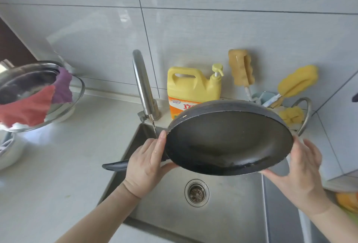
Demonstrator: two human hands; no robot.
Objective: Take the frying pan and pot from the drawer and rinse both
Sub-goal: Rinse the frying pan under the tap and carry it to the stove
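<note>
A dark frying pan [228,142] hangs tilted above the steel sink [222,213], its inside facing me. My left hand [147,167] grips its left rim where the black handle [114,165] sticks out to the left. My right hand [302,173] holds the right rim from below. A thin stream of water runs from the curved steel tap [142,85] down past the pan's left edge. The pot is not clearly in view; only a metal loop handle [305,116] shows behind the pan on the right.
A yellow detergent jug [190,89] stands behind the sink. Yellow sponge brushes [296,81] sit in a holder at the back right. On the left counter a steel bowl [38,95] holds red and purple cloths. The drain [197,192] lies below the pan.
</note>
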